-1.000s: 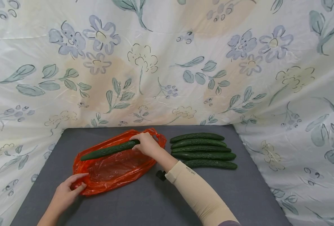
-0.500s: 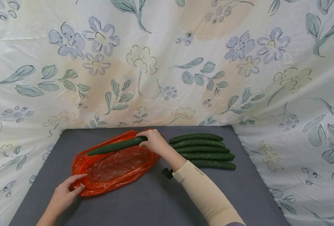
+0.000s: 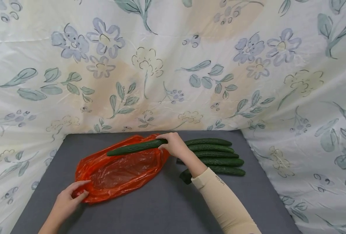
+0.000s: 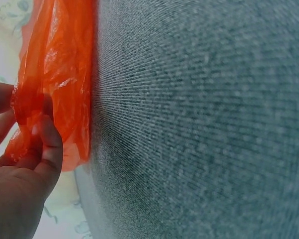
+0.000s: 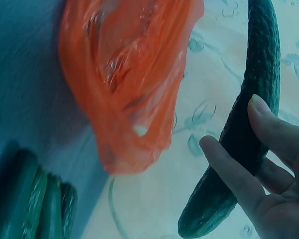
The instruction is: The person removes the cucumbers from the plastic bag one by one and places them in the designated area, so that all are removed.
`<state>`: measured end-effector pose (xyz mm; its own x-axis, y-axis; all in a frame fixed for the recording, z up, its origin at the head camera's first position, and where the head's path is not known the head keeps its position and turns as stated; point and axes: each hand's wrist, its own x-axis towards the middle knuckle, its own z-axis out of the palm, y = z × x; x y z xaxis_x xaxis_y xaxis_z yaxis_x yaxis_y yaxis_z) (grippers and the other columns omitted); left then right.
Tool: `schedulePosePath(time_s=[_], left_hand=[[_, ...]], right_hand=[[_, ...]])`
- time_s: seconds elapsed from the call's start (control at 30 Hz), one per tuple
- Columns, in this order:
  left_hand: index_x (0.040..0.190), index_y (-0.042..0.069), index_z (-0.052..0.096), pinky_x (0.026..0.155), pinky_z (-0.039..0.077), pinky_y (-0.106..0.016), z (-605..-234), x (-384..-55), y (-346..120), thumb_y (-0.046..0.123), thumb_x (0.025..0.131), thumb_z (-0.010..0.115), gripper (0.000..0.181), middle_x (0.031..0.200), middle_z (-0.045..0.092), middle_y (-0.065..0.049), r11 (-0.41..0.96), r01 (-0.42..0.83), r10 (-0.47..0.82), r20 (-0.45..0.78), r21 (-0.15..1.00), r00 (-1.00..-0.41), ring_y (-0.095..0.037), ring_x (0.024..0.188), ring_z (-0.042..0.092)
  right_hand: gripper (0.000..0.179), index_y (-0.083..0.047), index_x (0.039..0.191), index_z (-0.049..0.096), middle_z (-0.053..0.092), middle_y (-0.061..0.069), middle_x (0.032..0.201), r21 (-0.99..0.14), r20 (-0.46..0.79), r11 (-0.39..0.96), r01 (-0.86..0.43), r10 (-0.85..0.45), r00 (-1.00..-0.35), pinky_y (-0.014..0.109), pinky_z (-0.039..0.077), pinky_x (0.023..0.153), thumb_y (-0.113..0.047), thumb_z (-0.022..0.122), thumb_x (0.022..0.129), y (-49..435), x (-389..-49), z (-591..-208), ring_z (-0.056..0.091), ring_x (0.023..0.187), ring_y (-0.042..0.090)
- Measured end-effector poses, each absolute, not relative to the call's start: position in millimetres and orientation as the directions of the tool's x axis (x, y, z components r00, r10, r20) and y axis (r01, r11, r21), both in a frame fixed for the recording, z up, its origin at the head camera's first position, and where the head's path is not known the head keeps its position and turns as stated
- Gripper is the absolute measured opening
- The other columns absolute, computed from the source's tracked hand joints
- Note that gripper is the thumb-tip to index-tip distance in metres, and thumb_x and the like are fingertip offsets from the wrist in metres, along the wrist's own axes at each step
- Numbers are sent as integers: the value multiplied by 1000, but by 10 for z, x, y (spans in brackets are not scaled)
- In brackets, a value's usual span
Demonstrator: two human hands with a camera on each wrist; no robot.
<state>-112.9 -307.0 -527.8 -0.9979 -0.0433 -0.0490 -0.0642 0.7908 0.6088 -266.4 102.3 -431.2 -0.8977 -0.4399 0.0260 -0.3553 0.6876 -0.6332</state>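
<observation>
My right hand [image 3: 175, 146] grips a long dark green cucumber [image 3: 136, 148] near one end. The cucumber is raised over the far right part of an orange-red plastic bag [image 3: 85, 162], its free end pointing left. In the right wrist view, thumb and fingers wrap the cucumber [image 5: 261, 59], apart from the bag [image 5: 129, 159]. My left hand [image 3: 69, 198] pinches the bag's near left edge, with thumb and fingers on either side of the film [image 4: 30, 94] in the left wrist view. The bag lies spread with its mouth open upward, and its inside shows no cucumber.
Several cucumbers [image 3: 211, 155] lie side by side in a row on the right of the grey table [image 3: 137, 211]; my right forearm covers some of their left ends. A floral curtain [image 3: 173, 65] hangs behind the table and along its sides.
My right hand has carried the cucumber to the right and slightly away from me, from over the bag's middle toward the cucumber row. The left hand keeps its place on the bag's edge.
</observation>
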Motion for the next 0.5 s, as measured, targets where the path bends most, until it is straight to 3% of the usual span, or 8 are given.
schedulePosePath(time_s=[0.13,0.33,0.4,0.5], left_hand=[[129,6,66,71,49,-24,-5284,-1120,-3070,29,95,71,41,133,60,-25,785,-72,-50,-52,615,-997,-33,108,59],[129,6,66,71,49,-22,-5283,-1124,-3064,28,95,71,41,132,61,-24,785,-57,-44,-37,617,-998,-32,107,59],[129,7,66,71,49,-22,-5283,-1121,-3065,28,95,71,41,132,61,-24,785,-56,-43,-36,617,-998,-31,106,59],[130,7,66,70,49,-22,-5286,-1117,-3076,29,95,71,42,133,61,-24,784,-60,-44,-41,618,-998,-31,105,59]], right_hand=[[45,-21,135,66,72,8,123,-648,31,685,-334,-414,-910,28,35,52,-16,75,91,1185,-2649,-4327,30,43,13],[45,-20,133,67,76,6,103,-664,38,681,-307,-380,-924,27,34,50,-14,76,90,1451,-2612,-4355,34,43,12],[45,-19,133,68,76,7,105,-663,37,687,-298,-367,-929,28,34,50,-14,76,89,1537,-2606,-4373,34,42,13],[44,-19,132,69,73,9,120,-656,31,701,-279,-344,-938,29,35,52,-15,77,88,1651,-2601,-4403,29,42,13]])
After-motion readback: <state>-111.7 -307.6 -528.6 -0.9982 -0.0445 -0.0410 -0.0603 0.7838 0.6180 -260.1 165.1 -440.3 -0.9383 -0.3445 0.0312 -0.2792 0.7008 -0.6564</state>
